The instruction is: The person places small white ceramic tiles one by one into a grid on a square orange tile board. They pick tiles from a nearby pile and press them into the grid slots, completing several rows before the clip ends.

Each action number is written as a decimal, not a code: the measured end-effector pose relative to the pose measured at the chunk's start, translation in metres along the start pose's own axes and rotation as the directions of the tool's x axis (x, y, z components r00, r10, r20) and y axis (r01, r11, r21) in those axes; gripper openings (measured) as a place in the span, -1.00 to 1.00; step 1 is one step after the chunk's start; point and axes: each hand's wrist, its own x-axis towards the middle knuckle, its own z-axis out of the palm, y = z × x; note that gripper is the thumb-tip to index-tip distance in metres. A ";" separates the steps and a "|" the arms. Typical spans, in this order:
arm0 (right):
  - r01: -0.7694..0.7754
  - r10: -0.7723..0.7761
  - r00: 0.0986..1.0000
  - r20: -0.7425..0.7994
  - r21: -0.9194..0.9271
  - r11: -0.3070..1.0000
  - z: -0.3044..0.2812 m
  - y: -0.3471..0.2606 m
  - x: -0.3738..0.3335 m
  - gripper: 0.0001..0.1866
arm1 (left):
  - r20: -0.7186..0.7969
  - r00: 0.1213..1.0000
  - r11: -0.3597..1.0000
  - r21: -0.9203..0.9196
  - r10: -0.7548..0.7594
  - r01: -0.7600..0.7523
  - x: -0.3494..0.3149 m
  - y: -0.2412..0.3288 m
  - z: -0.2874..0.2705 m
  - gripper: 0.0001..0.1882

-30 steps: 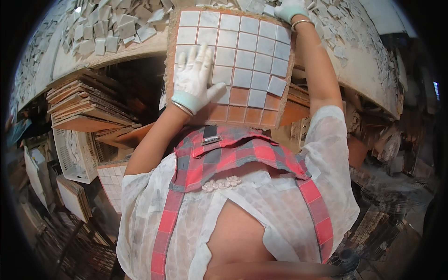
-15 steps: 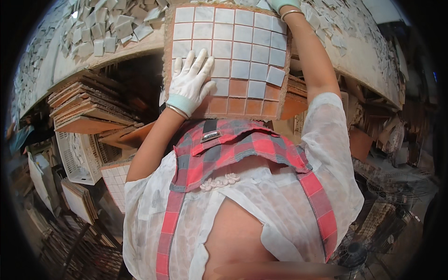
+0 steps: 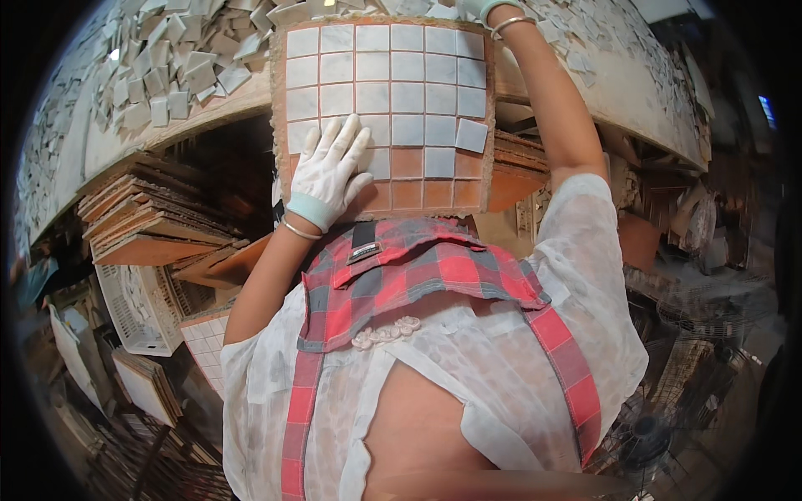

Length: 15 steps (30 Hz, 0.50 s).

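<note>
A square board (image 3: 281, 104) with rough edges and a grid of reddish-brown recesses leans against my front. Pale grey-white square tiles (image 3: 407, 66) fill most of its upper rows. One tile (image 3: 471, 135) near the right side sits askew. Some recesses in the two lowest rows show bare brown. My left hand (image 3: 330, 171), in a white glove with a pale green cuff, lies on the lower left tiles, fingers spread, holding nothing. Gloved too, my right hand (image 3: 493, 8) reaches past the board's upper right corner among loose tiles; the top edge of the picture cuts off its fingers.
Heaps of loose pale tiles (image 3: 154, 75) cover the worktable (image 3: 225, 104) beyond the board. Stacked brown boards (image 3: 142, 209) stand at the left below its edge, above a white plastic crate (image 3: 138, 309). More boards (image 3: 518, 167) are at the right. A wire-caged fan (image 3: 647, 430) stands lower right.
The view has shifted, so the board and worktable sit somewhat lower, and the board further left. My left hand stays spread on the tiles; my right hand stays at the far heap.
</note>
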 end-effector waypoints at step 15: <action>-0.131 0.129 0.990 0.053 0.047 0.990 -0.022 -0.093 -0.114 -0.53 | -0.380 0.891 0.969 -0.102 -0.246 0.224 0.042 -0.037 -0.012 -0.31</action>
